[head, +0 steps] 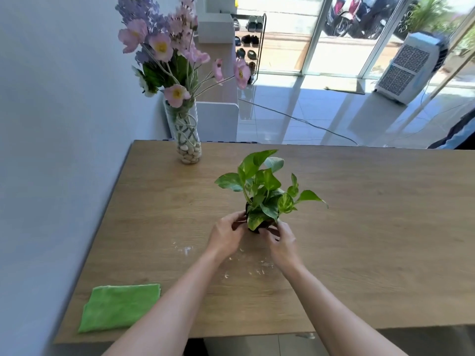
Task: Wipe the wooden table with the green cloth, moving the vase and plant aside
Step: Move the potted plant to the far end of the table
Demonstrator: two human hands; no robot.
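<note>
A small leafy green plant in a dark pot stands near the middle of the wooden table. My left hand grips the pot from the left and my right hand grips it from the right; the pot is mostly hidden by fingers and leaves. A clear glass vase with pebbles and pink and purple flowers stands at the table's far left corner. The folded green cloth lies flat near the front left edge. White crumbs are scattered on the wood just in front of my hands.
A pale wall runs along the table's left side. Beyond the far edge are a white chair, a cable across a glossy tiled floor, a shoe rack and a white air cooler by glass doors.
</note>
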